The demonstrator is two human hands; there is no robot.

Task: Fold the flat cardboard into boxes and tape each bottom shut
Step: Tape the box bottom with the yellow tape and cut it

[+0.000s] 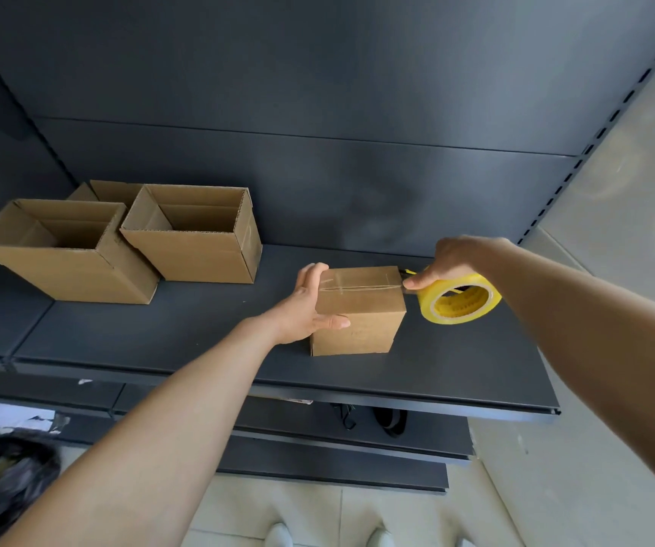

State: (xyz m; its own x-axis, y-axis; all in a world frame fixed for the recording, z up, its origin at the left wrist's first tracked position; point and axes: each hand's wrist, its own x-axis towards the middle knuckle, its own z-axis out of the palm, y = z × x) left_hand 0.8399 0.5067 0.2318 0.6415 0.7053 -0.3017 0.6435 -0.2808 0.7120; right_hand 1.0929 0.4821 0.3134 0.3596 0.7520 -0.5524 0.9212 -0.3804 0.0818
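The left hand (306, 305) clasps the small box's (361, 321) left end, thumb on the front face and fingers curled over the top edge. The right hand (452, 262) grips the yellow tape roll (460, 300) at the box's top right edge. The box sits on a dark grey shelf (160, 333), its taped seam running left to right. Open boxes (199, 254) stand well left of it.

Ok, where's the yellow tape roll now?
Head view, right of centre: yellow tape roll held by the right hand beside the small brown cardboard box.
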